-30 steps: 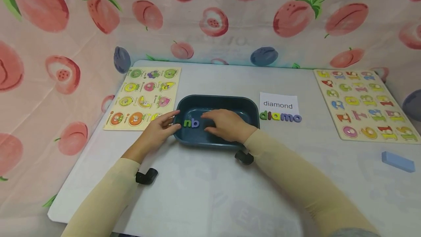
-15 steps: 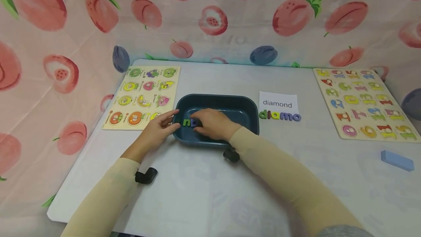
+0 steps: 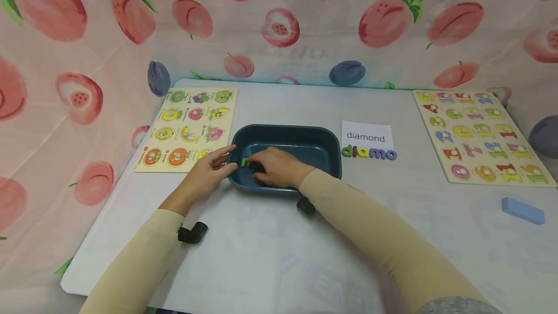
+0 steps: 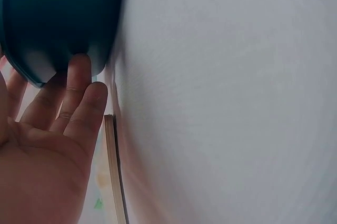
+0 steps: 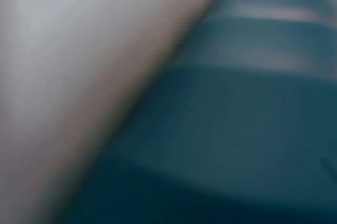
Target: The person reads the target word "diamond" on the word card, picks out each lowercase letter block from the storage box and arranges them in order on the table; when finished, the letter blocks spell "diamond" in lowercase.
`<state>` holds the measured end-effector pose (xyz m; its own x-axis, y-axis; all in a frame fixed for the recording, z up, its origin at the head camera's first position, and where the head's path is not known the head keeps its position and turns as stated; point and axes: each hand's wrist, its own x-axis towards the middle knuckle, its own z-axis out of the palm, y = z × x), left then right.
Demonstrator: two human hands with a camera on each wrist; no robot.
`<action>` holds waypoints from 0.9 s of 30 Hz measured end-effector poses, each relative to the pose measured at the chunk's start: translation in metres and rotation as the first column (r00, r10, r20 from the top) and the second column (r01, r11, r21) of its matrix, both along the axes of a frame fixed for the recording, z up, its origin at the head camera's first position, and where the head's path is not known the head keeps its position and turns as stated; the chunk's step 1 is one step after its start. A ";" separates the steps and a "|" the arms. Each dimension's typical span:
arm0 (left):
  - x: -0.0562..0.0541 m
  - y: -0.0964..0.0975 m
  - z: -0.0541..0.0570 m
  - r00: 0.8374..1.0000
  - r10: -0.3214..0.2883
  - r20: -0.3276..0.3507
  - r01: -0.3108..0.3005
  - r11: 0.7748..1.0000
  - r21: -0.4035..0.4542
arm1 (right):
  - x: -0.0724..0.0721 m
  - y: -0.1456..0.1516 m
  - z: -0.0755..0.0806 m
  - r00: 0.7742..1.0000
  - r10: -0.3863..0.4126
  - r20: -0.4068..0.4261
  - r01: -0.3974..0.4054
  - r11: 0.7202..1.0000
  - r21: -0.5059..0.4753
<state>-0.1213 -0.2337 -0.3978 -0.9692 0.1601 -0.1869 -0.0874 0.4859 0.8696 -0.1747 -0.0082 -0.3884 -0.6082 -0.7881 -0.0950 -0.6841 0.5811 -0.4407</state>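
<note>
A dark blue tray (image 3: 322, 159) stands mid-table in the head view. My left hand (image 3: 207, 173) rests against its left end, thumb and index tips at the rim. Seen from the left wrist, the loosely extended fingers touch the tray's outer wall (image 4: 63, 19). Inside the tray, my right hand (image 3: 281, 166) reaches down to the left part with bent fingers. A green letter n (image 3: 245, 162) shows partly beside its fingertips. Those fingers cover the spot of the purple letter, so a grip on either letter cannot be made out. The right wrist view is blurred.
Right of the tray, a card (image 3: 366, 134) reading "diamond" lies behind a row of coloured letters (image 3: 369, 153) spelling "diamo". A fruit puzzle board (image 3: 202, 125) lies at left, a number puzzle board (image 3: 484, 139) at right. A blue block (image 3: 523, 210) sits near the right side.
My right hand has moved left inside the tray and over the letters, hiding the purple one and part of the green n. The left hand has stayed at the tray's end.
</note>
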 end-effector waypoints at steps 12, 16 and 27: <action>0.000 0.001 0.001 1.000 -0.002 0.007 0.002 1.000 0.017 | -0.001 0.002 -0.003 0.999 0.003 -0.035 -0.004 1.000 -0.015; -0.001 0.001 0.001 1.000 -0.002 0.005 0.002 1.000 0.016 | -0.001 0.002 -0.003 1.000 0.008 -0.025 -0.008 1.000 -0.005; -0.001 -0.001 -0.001 1.000 -0.001 0.003 0.001 1.000 0.014 | -0.001 0.003 -0.003 1.000 -0.003 -0.024 0.004 0.999 0.040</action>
